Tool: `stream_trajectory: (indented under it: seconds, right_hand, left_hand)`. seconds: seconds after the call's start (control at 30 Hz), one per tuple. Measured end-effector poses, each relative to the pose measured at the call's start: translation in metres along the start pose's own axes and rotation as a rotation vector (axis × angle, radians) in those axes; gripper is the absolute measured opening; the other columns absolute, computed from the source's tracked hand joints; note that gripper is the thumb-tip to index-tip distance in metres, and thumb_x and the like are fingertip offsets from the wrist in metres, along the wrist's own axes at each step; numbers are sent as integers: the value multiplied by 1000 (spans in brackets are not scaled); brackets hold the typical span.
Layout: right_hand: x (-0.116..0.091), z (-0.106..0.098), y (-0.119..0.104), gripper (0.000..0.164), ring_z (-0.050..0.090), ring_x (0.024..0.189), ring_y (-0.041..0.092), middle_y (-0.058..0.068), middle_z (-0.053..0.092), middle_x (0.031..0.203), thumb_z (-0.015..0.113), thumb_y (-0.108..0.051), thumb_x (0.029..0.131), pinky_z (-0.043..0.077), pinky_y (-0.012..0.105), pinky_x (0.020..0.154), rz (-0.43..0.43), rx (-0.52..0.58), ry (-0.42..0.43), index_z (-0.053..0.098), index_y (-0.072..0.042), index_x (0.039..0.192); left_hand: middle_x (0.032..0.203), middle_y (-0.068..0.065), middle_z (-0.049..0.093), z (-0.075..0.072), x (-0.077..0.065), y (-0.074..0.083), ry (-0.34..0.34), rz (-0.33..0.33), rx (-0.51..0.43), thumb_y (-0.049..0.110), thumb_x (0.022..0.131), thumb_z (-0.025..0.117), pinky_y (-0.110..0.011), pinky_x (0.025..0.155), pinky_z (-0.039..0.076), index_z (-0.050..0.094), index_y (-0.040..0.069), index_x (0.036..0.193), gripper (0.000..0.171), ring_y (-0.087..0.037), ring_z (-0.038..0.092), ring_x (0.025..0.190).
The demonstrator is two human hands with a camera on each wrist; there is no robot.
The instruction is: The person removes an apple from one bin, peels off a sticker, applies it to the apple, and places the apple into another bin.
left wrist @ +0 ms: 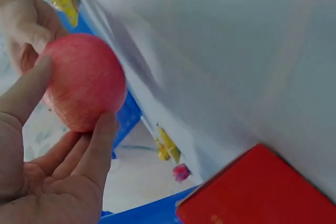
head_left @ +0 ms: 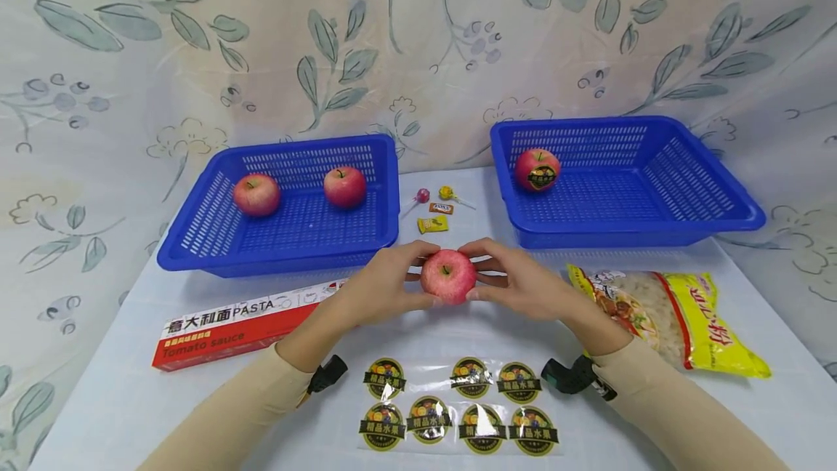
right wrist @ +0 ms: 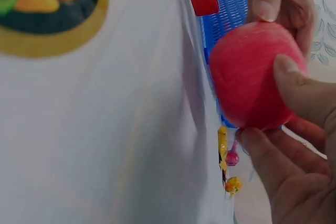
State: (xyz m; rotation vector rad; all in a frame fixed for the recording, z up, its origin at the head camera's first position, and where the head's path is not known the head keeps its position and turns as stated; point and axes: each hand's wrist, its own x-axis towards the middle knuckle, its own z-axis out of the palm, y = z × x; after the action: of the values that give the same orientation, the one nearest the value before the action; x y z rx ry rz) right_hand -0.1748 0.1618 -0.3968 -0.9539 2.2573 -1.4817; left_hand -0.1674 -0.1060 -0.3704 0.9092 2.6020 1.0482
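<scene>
A pinkish-red apple (head_left: 447, 277) is held between both hands at the middle of the table, stem upward. My left hand (head_left: 389, 278) grips its left side, thumb in front and fingers behind. From the other side my right hand (head_left: 516, 282) grips it the same way. Both wrist views show the apple (left wrist: 86, 82) lifted off the table, its visible skin plain. Nearer the body lies a clear sheet of round black-and-gold fruit stickers (head_left: 482, 429). In the right basket (head_left: 628, 227), an apple (head_left: 538, 169) wears one such sticker.
The left blue basket (head_left: 301, 262) holds two apples (head_left: 257, 195). Two lollipops (head_left: 447, 192) and two small wrapped candies (head_left: 433, 224) lie between the baskets. A red-and-white pasta box (head_left: 242, 327) lies at left, a yellow-ended food bag (head_left: 673, 318) at right. Patterned cloth (head_left: 418, 57) hangs behind.
</scene>
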Motion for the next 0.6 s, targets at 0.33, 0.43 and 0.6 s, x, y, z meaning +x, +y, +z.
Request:
stream_trajectory:
  seconds: [0.33, 0.43, 0.6]
  right_hand:
    - [3, -3, 2, 55, 63, 126, 35, 16, 57, 142, 76, -9, 93, 55, 35, 100, 60, -92, -42, 50, -5, 141]
    - [1, -5, -2, 56, 63, 126, 37, 18, 55, 144, 74, -7, 94, 55, 39, 100, 56, -125, -50, 48, -3, 143]
    - [-5, -9, -18, 57, 62, 126, 38, 22, 53, 146, 74, -6, 93, 55, 46, 100, 38, -228, -5, 48, -2, 144]
  left_hand:
    - [143, -7, 61, 5, 5, -11, -29, 28, 80, 28, 89, 82, -39, 106, 51, 49, 6, 148, 71, -22, 61, 129]
    - [148, -13, 56, 1, 1, -8, -74, -11, 126, 33, 91, 79, -43, 110, 48, 41, 4, 154, 79, -27, 57, 135]
    - [153, -17, 50, -7, -16, -2, -147, -95, 185, 38, 92, 76, -47, 115, 42, 36, 2, 157, 85, -31, 53, 138]
